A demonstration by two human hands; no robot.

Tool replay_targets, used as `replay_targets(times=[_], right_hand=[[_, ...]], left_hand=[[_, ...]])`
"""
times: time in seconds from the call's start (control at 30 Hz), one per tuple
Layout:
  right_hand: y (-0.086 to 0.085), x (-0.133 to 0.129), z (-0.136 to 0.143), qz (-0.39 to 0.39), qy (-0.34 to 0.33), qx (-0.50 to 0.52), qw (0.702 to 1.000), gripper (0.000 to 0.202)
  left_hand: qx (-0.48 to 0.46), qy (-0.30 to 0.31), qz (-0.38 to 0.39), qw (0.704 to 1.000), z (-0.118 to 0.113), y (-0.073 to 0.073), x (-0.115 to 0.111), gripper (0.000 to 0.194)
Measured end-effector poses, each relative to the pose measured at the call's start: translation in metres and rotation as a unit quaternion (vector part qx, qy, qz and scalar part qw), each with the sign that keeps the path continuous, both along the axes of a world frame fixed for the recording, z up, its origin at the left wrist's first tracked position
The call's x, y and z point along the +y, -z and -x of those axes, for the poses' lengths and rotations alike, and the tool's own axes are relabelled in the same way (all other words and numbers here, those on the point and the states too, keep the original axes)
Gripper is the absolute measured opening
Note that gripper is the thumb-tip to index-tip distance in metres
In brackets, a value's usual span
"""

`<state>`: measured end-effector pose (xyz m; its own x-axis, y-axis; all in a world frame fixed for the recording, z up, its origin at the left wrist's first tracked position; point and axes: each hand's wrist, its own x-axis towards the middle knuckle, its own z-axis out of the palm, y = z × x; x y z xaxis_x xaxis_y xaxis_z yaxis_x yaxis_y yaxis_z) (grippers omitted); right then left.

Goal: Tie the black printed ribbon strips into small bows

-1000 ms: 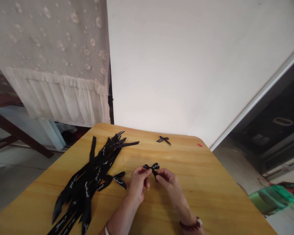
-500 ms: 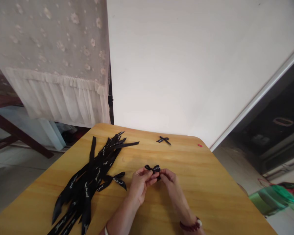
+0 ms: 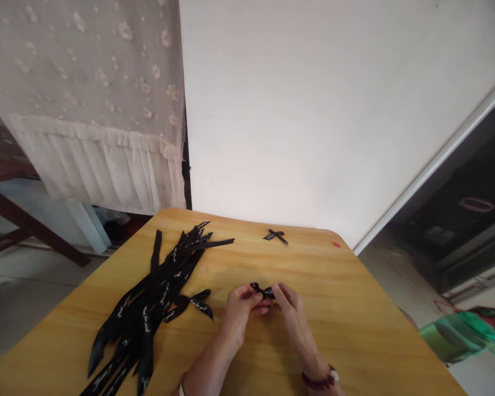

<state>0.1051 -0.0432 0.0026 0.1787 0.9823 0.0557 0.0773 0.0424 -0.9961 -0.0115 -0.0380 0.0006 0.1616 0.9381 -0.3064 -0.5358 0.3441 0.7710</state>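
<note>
Between my two hands, above the front middle of the table, is a small black ribbon bow (image 3: 264, 292) with white lettering. My left hand (image 3: 242, 309) pinches it near the knot and left loop with thumb and fingers. At its right loop, the thumb and forefinger of my right hand (image 3: 289, 304) are closed on the ribbon. The bow's tails are mostly hidden by the fingers. To the left lies a long heap of black lettered ribbons (image 3: 157, 297). A looped piece of ribbon (image 3: 196, 302) sticks out from it toward my left hand.
A finished-looking black bow (image 3: 275, 236) lies near the back edge of the wooden table (image 3: 334, 308). A small red piece (image 3: 336, 245) sits at the back right corner. Behind stands a white panel (image 3: 313, 110); a green bottle (image 3: 457, 335) is beyond the right edge.
The bow has moved slightly right and down with my hands. My right fingers have shifted from below the bow up to its right loop.
</note>
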Motion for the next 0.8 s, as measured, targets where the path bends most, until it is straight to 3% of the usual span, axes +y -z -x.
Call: replay_targets(times=[0.2,0.47,0.7,0.8], right_hand=[[-0.004,0.000,0.002,-0.033,0.008,-0.077,0.996,0.032],[-0.005,-0.003,0.003,-0.045,-0.047,-0.102,0.993,0.019],[-0.012,-0.003,0.003,-0.043,-0.024,-0.091,0.995,0.030],[-0.014,-0.003,0.003,-0.038,-0.044,-0.090,0.994,0.029]], left_hand=[[-0.001,0.016,0.005,1.000,0.000,-0.001,0.000,0.016],[0.024,0.006,0.009,1.000,0.001,-0.002,0.001,0.016],[0.065,0.071,-0.025,0.995,0.000,-0.005,-0.002,0.017],[0.094,0.090,-0.031,0.991,-0.001,-0.010,-0.005,0.020]])
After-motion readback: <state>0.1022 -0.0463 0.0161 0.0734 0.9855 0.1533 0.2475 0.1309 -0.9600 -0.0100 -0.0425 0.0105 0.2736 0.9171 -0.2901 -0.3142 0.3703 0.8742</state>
